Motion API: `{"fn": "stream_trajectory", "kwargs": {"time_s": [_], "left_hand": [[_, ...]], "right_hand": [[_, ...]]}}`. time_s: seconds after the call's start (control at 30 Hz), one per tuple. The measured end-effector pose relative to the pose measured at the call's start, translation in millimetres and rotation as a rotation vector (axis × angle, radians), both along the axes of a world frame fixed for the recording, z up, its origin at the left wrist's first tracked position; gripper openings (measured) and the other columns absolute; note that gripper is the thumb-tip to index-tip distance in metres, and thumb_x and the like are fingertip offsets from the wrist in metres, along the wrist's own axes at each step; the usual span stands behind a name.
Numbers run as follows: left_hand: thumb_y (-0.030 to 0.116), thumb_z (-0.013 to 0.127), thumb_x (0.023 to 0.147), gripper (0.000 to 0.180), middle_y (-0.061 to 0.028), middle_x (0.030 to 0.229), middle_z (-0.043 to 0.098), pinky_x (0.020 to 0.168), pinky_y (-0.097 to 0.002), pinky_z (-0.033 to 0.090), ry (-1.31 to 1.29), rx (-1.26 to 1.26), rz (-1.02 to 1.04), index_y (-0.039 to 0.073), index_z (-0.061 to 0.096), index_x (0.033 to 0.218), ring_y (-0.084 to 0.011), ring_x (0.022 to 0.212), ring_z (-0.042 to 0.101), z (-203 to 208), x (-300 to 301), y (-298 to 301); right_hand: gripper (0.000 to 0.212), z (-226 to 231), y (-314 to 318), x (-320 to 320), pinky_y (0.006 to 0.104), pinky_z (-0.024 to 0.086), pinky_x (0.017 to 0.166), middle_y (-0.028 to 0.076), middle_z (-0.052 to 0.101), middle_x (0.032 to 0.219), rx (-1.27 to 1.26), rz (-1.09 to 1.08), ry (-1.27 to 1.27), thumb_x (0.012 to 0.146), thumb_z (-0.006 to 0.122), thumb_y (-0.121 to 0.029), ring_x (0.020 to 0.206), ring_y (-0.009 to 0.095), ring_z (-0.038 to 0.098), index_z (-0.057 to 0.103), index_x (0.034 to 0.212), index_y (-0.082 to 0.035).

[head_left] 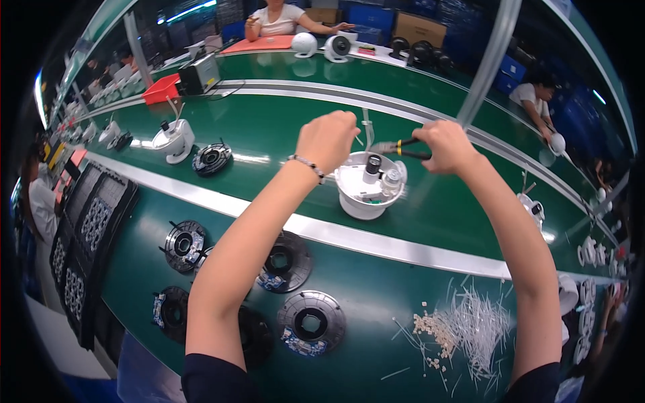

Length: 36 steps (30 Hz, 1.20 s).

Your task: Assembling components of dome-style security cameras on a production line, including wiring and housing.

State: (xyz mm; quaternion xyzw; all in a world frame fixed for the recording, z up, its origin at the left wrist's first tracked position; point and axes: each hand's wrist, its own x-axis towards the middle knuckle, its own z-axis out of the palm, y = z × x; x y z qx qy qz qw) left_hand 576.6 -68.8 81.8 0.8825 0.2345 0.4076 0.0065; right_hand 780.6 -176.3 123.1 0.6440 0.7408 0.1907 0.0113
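Observation:
My right hand [449, 146] is closed around a pair of pliers [411, 142] with black and yellow handles. The metal jaws point left, toward pale wires that rise from a round white housing [363, 207]. My left hand [327, 142], wearing a beaded bracelet, is closed beside those wires; what its fingers pinch is hidden. Inside the housing, which stands upright on the green conveyor, are a black cylinder [371, 169] and a clear round part [392, 178].
On the near bench lie several black ring-shaped covers [311, 324] with circuit boards, a heap of white cable ties [478, 326] and small beige connectors [437, 329]. Black trays [91, 235] stand at left. Another white housing [174, 141] and a black cover [212, 158] sit on the belt.

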Motion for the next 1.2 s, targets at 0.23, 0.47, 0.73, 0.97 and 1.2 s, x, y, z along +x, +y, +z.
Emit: {"fn": "stream_trajectory", "kwargs": {"time_s": [0.23,0.47,0.73,0.97,1.2], "left_hand": [[0.013,0.06,0.074,0.015,-0.0112,0.055,0.055,0.046,-0.0283,0.041,-0.218,-0.35,-0.632,0.001,0.057,0.066,-0.0227,0.049,0.054,33,25,-148],[0.004,0.051,0.076,0.036,-0.0171,0.085,0.061,0.059,-0.0346,0.046,0.224,-0.395,-0.727,-0.002,0.047,0.112,-0.0307,0.066,0.059,-15,20,-245],[0.057,0.054,0.068,0.1,-0.0299,0.134,0.008,0.093,-0.0607,0.011,0.773,-0.238,-0.34,-0.013,0.013,0.126,-0.0403,0.127,0.009,-69,-95,-330],[0.059,0.051,0.069,0.098,-0.027,0.136,0.007,0.094,-0.0614,0.004,0.58,-0.173,-0.203,-0.008,0.014,0.129,-0.0399,0.127,0.003,-99,-4,-332],[0.014,0.05,0.072,0.063,-0.0203,0.134,0.022,0.1,-0.0511,0.007,-0.02,-0.231,-0.257,-0.001,0.026,0.128,-0.0334,0.126,0.017,-84,-8,-298]], "right_hand": [[0.04,73,-102,60,0.034,0.046,0.068,0.014,0.058,0.081,0.417,-0.129,-0.067,0.053,0.065,-0.016,0.074,0.03,0.056,0.06,0.09,-0.004],[0.037,64,-302,-11,0.021,0.042,0.066,0.002,0.057,0.082,0.622,-0.237,0.467,0.071,0.067,-0.02,0.072,0.008,0.052,0.058,0.102,-0.002],[0.051,-71,-447,-166,0.0311,0.045,0.064,0.012,0.057,0.082,0.552,-0.433,0.912,0.047,0.068,-0.008,0.071,0.025,0.056,0.057,0.095,0.001],[0.053,-108,-446,-213,0.0316,0.042,0.067,0.008,0.055,0.089,0.217,-0.111,1.083,0.051,0.069,-0.018,0.075,0.023,0.053,0.056,0.1,-0.003],[0.047,-128,-409,-214,0.0312,0.039,0.071,0.007,0.052,0.093,0.214,-0.081,0.89,0.057,0.068,-0.02,0.082,0.021,0.049,0.054,0.098,-0.003]]}}
